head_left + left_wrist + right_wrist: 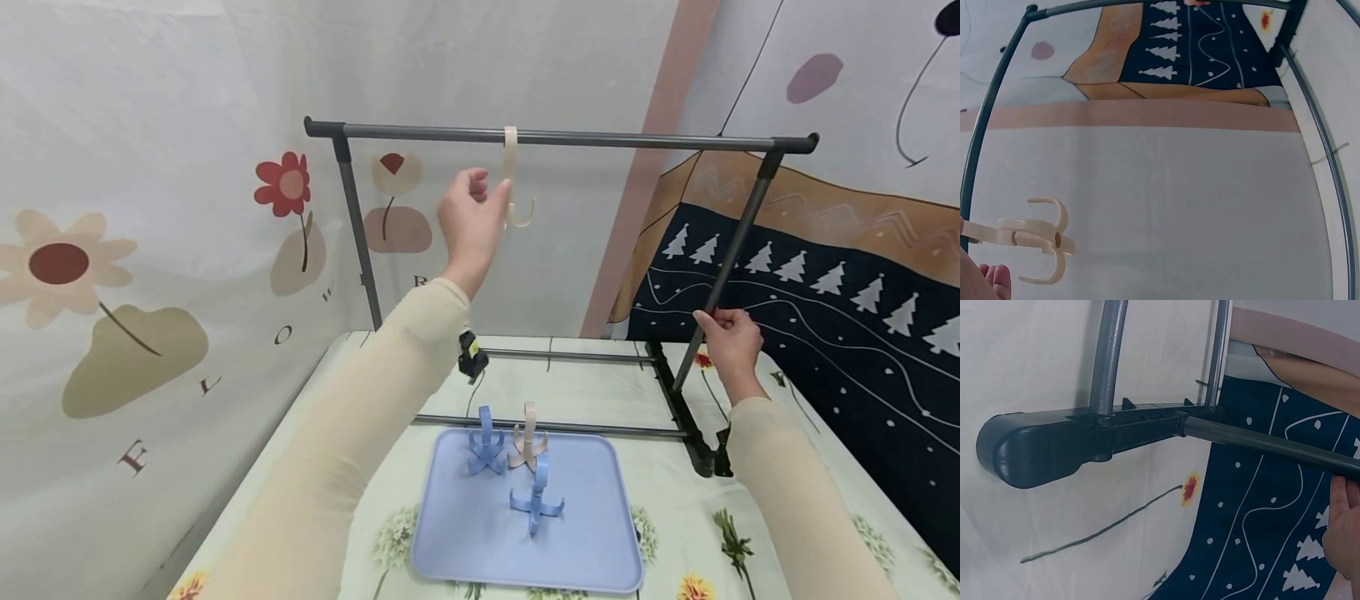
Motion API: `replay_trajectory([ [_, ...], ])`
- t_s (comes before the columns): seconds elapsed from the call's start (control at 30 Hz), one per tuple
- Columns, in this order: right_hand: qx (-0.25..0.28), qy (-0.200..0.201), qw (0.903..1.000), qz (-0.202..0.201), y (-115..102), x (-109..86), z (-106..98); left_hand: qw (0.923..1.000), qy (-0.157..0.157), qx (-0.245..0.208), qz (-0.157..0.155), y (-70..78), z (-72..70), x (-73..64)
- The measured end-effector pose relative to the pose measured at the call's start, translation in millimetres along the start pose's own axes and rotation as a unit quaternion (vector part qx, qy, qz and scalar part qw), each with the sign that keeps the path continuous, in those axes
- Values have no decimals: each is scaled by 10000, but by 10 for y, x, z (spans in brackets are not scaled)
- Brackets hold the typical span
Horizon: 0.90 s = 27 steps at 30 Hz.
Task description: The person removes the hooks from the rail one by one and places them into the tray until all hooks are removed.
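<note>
A cream multi-prong hook hangs by its curved top over the rack's upper bar. Beside its shank is my left hand, fingers loosely bent and apart from the hook, with the thumb tip at or against it. In the left wrist view the hook's prongs point away from the hand. My right hand grips the rack's right upright low down, with thumb and fingers about the tube. Only part of that hand shows in the right wrist view.
On the table lies a blue tray bearing a blue hook, a pinkish hook and another blue hook. The rack's black foot stands right of it. A small black object shows beside the left forearm.
</note>
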State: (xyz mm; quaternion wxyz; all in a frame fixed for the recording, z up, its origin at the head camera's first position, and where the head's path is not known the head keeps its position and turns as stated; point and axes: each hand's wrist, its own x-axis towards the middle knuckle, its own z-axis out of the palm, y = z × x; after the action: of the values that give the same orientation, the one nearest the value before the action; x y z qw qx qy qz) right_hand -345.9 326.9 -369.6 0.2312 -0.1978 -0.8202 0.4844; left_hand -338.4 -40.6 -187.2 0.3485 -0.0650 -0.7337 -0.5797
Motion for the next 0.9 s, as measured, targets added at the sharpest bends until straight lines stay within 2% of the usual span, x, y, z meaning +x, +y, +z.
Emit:
replay_trajectory([
  [0.1,4,1,10000,30,5,5,-3,9996,214,57,-164,21,102,62],
  [0.23,57,-39,9999,83,2,-2,-9,9988,341,122,-339,50,227,108],
  [0.5,207,-76,9997,103,5,7,-6,9966,676,376,-272,45,395,175],
  [0.9,198,-45,9997,114,27,52,17,9948,860,500,-201,-40,529,257],
])
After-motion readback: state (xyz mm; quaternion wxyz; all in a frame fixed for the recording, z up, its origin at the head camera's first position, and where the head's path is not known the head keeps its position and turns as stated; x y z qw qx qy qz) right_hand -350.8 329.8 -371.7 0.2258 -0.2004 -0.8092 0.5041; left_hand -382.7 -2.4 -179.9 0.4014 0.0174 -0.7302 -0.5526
